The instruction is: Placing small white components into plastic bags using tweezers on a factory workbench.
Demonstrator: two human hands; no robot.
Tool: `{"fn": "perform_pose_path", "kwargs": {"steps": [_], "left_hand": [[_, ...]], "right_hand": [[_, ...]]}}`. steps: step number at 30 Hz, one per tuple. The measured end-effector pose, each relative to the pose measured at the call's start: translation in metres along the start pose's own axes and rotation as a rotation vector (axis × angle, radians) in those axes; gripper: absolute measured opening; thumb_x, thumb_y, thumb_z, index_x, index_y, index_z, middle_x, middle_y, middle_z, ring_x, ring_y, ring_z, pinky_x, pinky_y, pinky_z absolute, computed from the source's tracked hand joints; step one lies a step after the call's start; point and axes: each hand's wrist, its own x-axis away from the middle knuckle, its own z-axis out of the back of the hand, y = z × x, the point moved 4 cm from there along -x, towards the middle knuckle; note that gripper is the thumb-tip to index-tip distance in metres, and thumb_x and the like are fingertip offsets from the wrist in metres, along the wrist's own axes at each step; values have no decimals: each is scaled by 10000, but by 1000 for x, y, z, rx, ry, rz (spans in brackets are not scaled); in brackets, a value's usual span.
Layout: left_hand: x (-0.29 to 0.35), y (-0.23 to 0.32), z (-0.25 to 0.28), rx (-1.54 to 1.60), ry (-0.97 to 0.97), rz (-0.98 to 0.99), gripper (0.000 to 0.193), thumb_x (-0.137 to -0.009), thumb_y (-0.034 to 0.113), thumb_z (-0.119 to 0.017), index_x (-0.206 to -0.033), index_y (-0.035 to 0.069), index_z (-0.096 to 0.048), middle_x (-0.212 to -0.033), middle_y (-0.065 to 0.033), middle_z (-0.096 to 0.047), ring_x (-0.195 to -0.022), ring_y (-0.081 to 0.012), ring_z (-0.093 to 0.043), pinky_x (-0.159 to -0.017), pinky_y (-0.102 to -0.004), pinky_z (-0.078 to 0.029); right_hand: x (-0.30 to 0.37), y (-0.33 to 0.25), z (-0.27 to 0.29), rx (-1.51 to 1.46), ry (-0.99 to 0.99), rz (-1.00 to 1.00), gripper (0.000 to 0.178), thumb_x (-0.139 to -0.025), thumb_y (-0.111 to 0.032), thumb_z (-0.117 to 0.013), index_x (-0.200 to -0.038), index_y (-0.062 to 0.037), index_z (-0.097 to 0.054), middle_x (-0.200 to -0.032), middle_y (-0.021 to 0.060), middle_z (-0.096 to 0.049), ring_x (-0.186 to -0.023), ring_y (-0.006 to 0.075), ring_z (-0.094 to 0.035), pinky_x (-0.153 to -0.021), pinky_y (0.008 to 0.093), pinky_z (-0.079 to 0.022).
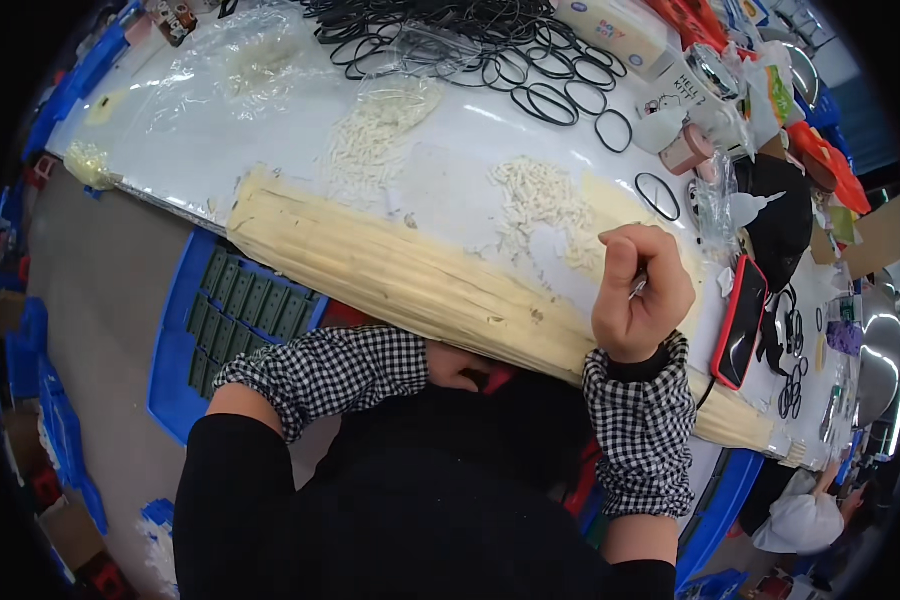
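Note:
My right hand [642,292] is raised over the table's front edge, its fingers curled into a loose fist. A small pale glint shows inside the curl, too little to name. Beyond it lies a scattered heap of small white pieces [542,205], with a second heap of white pieces [380,135] farther left. My left hand [453,367] is low at the near side of the table edge, close to something red. Only its back and thumb show; the edge hides its fingers. A single black rubber ring [657,197] lies just beyond my right hand.
Yellowish tape [400,260] covers the table's front edge. Many black rings [450,40] are piled at the back. At right lie a red-cased phone [740,322], a pink jar [686,150] and a squeeze bottle [755,207]. A blue crate [175,345] holding dark green parts stands below left.

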Motion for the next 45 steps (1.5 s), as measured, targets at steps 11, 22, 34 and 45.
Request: {"fn": "perform_pose_path", "kwargs": {"steps": [11, 22, 34, 45], "left_hand": [[47, 26, 86, 555, -543, -41, 307, -933, 208, -551, -1174, 18, -571, -1113, -157, -621, -992, -259, -619, -861, -361, -493], [-4, -15, 202, 263, 494, 307, 120, -809, 87, -688, -862, 17, -607, -781, -72, -566, -679, -166, -587, -608, -266, -480], [-13, -3, 195, 64, 535, 170, 76, -802, 23, -634, -839, 21, -567, -818, -107, -567, -731, -263, -577, -651, -321, -478], [-47, 6, 225, 1238, 487, 196, 162, -921, 66, -568, -1031, -44, -612, -922, -96, -651, -833, -116, -637, -752, -246, -538]], "right_hand": [[3, 1, 5, 15, 29, -50, 125, -909, -70, -559, -818, 12, -585, -662, 36, -569, -496, 61, -427, -472, 199, -317], [-2, 2, 5, -4, 39, -87, 81, -855, -31, -623, -784, -3, -595, -638, 57, -580, -464, 112, -492, -448, 218, -362], [-5, 0, 3, -113, 25, -245, 97, -895, -66, -594, -822, -3, -578, -637, -8, -530, -516, 39, -391, -473, 195, -305], [-41, -16, 15, -117, -144, -253, 110, -871, -73, -634, -823, -2, -564, -637, -5, -486, -534, 45, -365, -470, 201, -285]]}}
